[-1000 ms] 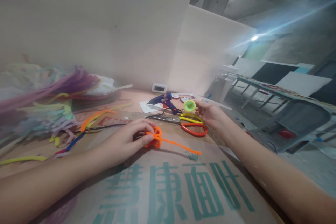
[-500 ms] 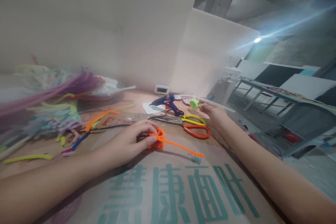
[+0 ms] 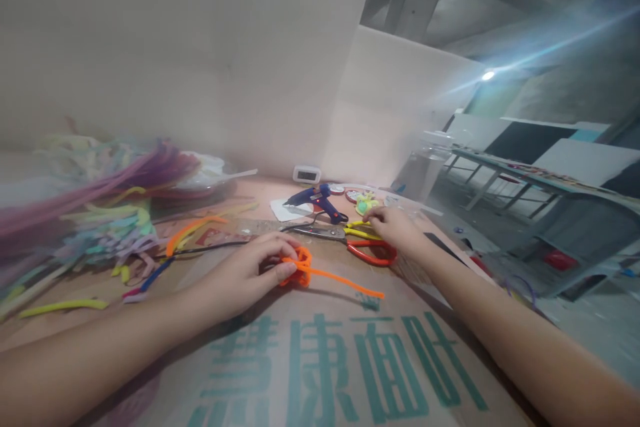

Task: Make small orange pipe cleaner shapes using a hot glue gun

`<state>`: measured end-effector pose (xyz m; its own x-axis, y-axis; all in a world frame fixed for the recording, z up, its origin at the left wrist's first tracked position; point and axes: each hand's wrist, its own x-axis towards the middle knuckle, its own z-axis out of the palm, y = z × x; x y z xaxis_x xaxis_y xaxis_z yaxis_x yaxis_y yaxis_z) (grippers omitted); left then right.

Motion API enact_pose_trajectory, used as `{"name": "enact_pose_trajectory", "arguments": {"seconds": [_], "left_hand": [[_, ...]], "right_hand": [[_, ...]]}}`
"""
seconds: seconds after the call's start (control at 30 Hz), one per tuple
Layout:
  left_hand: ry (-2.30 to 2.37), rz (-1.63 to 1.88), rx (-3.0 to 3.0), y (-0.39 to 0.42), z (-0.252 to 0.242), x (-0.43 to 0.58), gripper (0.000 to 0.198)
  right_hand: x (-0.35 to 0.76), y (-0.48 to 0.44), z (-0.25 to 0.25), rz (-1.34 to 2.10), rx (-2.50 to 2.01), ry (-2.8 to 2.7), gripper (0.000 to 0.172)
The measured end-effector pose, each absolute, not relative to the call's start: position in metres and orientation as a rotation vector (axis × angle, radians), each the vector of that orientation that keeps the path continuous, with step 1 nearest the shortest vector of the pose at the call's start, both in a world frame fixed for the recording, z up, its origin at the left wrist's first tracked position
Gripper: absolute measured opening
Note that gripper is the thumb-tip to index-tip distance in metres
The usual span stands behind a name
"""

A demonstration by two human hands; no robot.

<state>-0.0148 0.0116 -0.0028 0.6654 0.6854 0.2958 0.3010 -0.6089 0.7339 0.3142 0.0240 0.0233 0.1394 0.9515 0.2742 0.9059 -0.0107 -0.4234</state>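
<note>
My left hand point(image 3: 265, 263) pinches an orange pipe cleaner point(image 3: 299, 267) that is bent into a small looped cluster. One straight orange end sticks out to the right, over the cardboard. My right hand point(image 3: 395, 227) holds nothing I can see; its fingers are loosely curved above the yellow handle of the scissors point(image 3: 371, 252). Whether they touch that handle I cannot tell. Just beyond the fingertips stands a small yellow-green piece point(image 3: 367, 204). The scissors lie with one yellow and one red handle, blades pointing left.
A blue glue gun point(image 3: 317, 200) rests by a white pad point(image 3: 290, 210), with a small digital clock point(image 3: 307, 174) behind. Bundles of coloured pipe cleaners point(image 3: 115, 233) fill the left side. Printed cardboard point(image 3: 320, 360) covers the front. Another table point(image 3: 530, 177) stands far right.
My right hand has come away from the yellow-green piece, which now stands on the table, and has moved left and down to the scissors' handles. The left hand keeps its hold.
</note>
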Motion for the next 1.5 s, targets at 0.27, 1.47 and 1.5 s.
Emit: {"name": "enact_pose_trajectory", "arguments": {"seconds": [0.27,1.47,1.5], "left_hand": [[0.765,0.871,2.300,0.013,-0.007,-0.016,0.026],[0.762,0.814,2.283,0.011,-0.004,-0.017,0.021],[0.765,0.820,2.289,0.011,-0.004,-0.017,0.021]], "right_hand": [[0.231,-0.023,0.040,0.487,-1.664,-1.987,0.036],[0.213,-0.045,0.006,0.226,-1.203,-2.120,0.019],[0.213,-0.044,0.006,0.208,-1.201,-2.134,0.021]]}}
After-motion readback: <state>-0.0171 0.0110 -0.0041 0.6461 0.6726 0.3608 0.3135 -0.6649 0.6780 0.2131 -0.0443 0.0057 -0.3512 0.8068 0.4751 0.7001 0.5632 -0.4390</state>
